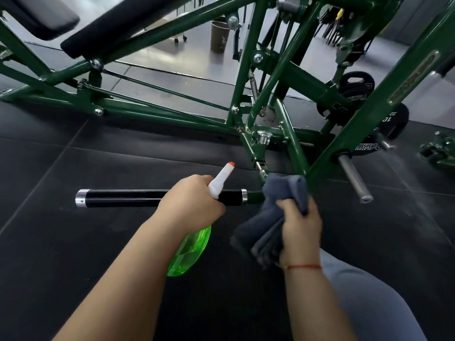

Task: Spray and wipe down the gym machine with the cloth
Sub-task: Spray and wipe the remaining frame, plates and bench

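Inside left hand (190, 203), bottle (192, 249) neck — hidden

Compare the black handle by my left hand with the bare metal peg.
The handle is black with chrome bands at both ends; the peg is bare silver. The handle runs level across the view; the peg slants down to the right. The left hand overlaps the handle; nothing covers the peg. Both are round bars on the green frame.
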Motion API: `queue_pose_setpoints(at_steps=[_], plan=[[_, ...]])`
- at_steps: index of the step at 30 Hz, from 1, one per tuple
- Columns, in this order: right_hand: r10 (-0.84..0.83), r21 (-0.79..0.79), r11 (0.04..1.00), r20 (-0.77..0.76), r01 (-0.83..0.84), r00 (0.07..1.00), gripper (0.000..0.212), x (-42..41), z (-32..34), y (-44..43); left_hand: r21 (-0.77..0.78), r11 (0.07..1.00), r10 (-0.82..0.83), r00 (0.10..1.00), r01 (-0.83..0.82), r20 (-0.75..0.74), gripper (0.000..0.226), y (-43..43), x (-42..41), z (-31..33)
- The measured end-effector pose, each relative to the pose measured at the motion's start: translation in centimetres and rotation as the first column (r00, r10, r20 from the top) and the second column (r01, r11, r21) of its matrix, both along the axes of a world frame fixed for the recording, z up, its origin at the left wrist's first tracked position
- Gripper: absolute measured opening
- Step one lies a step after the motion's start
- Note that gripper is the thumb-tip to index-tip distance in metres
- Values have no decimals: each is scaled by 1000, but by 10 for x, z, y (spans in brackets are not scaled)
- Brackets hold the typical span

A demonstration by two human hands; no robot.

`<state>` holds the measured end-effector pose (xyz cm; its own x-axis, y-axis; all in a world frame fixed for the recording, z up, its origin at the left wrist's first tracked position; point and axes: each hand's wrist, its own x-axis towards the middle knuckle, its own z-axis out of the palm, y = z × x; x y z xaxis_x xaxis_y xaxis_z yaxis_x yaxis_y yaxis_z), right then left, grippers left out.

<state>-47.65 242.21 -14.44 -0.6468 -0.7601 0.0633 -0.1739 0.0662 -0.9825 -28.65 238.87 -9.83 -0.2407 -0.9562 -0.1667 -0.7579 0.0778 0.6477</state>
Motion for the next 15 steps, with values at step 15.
queue_pose_setpoints(at_steps=[15], plan=[[418,468,871,-552,-147,722,22,-21,11,-108,19,999,-29,999,28,28,72,-2,0,1]])
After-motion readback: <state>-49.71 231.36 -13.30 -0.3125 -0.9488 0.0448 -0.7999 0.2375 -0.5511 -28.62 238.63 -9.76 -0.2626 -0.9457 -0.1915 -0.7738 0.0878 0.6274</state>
